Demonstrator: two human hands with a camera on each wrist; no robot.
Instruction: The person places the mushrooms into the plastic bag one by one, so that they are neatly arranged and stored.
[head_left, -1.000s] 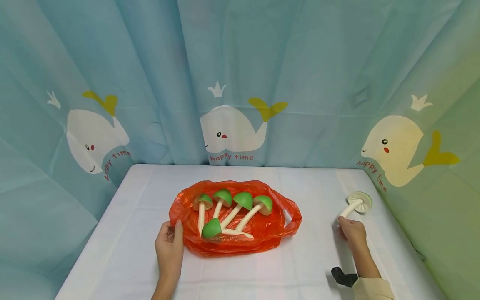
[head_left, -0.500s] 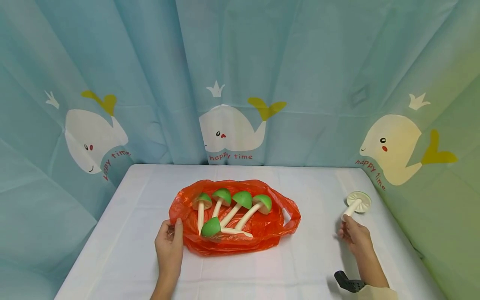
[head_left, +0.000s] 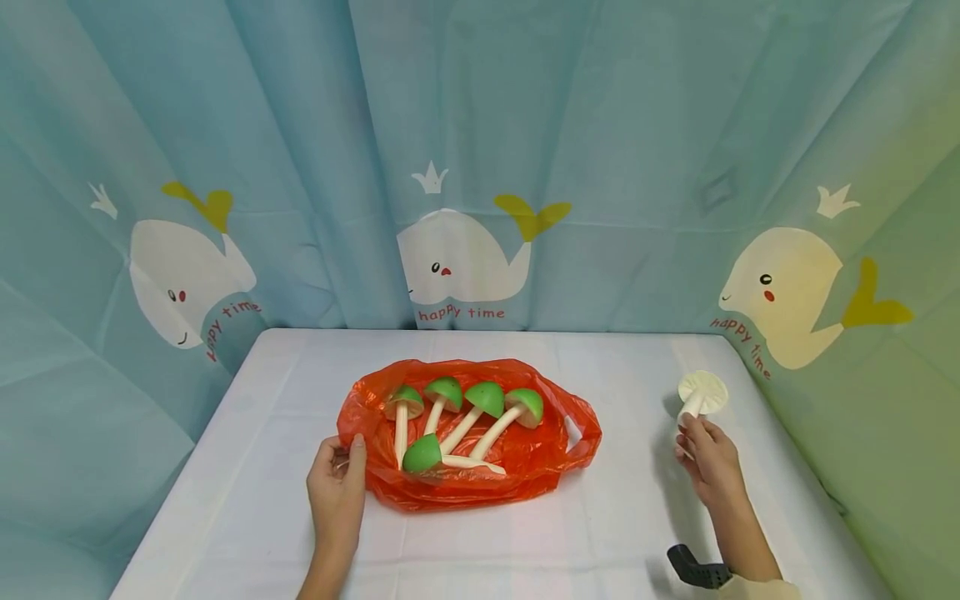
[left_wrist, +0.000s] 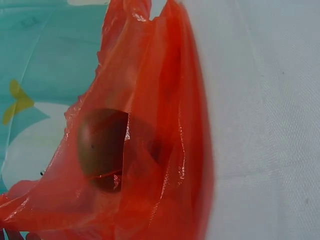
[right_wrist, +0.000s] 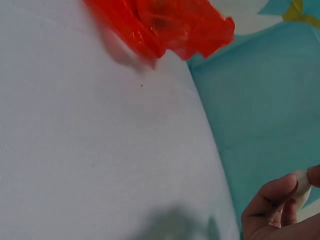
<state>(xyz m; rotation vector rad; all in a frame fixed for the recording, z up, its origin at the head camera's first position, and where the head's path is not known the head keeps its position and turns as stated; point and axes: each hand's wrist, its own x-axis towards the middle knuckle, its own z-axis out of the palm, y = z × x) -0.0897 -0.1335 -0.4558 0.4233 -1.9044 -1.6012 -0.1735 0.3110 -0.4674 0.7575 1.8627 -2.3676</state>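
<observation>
A red plastic bag point(head_left: 543, 467) lies spread on the table with its mouth facing up. Inside it are several toy mushrooms with green caps and white stems, among them a front mushroom point(head_left: 423, 455) lying crosswise. My left hand point(head_left: 337, 492) pinches the bag's left rim between thumb and fingers. In the left wrist view the bag's red film point(left_wrist: 160, 150) fills the middle, and a dark mushroom cap point(left_wrist: 102, 150) shows through it. At the right, my right hand point(head_left: 711, 460) pinches another mushroom point(head_left: 703, 392) by its stem, its pale underside facing me.
A white cloth point(head_left: 480, 550) covers the table. Blue curtains point(head_left: 637, 125) printed with whales stand close behind it and along both sides. A black device point(head_left: 697, 568) is strapped at my right wrist.
My right hand has lifted the mushroom up off the cloth and tilted it, so its cap shows round from below. My left hand and the bag have stayed nearly still.
</observation>
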